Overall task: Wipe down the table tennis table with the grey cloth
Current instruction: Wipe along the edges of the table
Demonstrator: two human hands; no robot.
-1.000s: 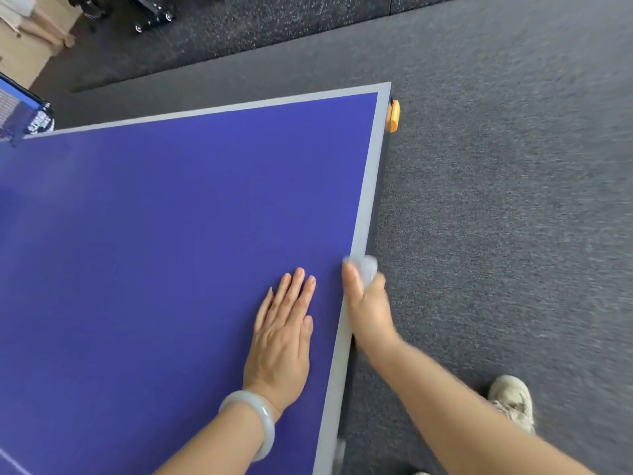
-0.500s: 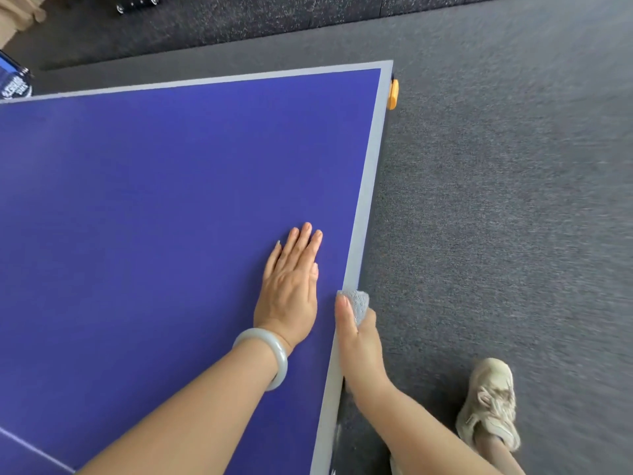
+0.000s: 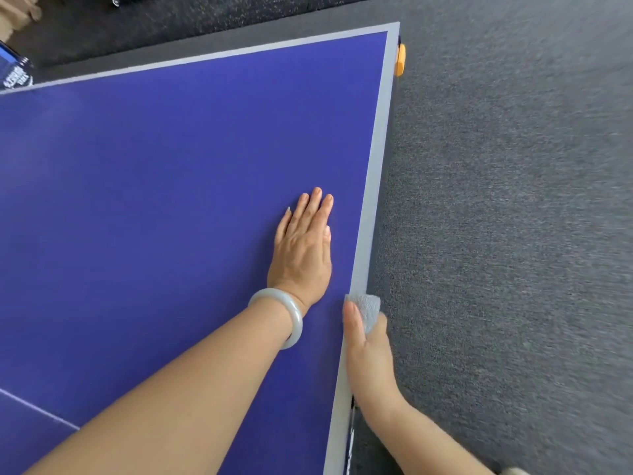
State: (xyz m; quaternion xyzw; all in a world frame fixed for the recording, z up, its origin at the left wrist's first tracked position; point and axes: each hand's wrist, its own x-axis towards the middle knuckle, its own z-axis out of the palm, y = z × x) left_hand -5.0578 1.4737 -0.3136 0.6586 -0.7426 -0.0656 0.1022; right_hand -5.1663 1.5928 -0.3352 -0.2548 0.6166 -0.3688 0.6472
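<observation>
View from above, looking down at one corner of one table tennis table (image 3: 154, 200). Its top is deep blue with a pale grey band along the two edges that meet at the far right corner. One thin white line crosses the blue at the lower left. Grey carpet (image 3: 513, 234) fills the right side, and a darker speckled floor strip (image 3: 205, 18) runs beyond the far edge.

Two bare forearms reach in from the bottom. The left hand (image 3: 303, 255) lies flat on the blue surface, palm down, fingers straight and close together, grasping nothing, just inside the right edge band. One pale, glassy bangle (image 3: 291, 313) sits on that wrist.

The right hand (image 3: 368, 358) is at the table's right edge, below and just beside the left hand. It grips one small grey cloth (image 3: 366, 308), thumb on top of the edge band; the other fingers curl down over the side, mostly hidden. The bunched cloth sits against the edge.

One small orange fitting (image 3: 399, 60) sticks out beside the far right corner. One dark printed object (image 3: 15, 75) shows at the far left; it is too cropped to identify.
</observation>
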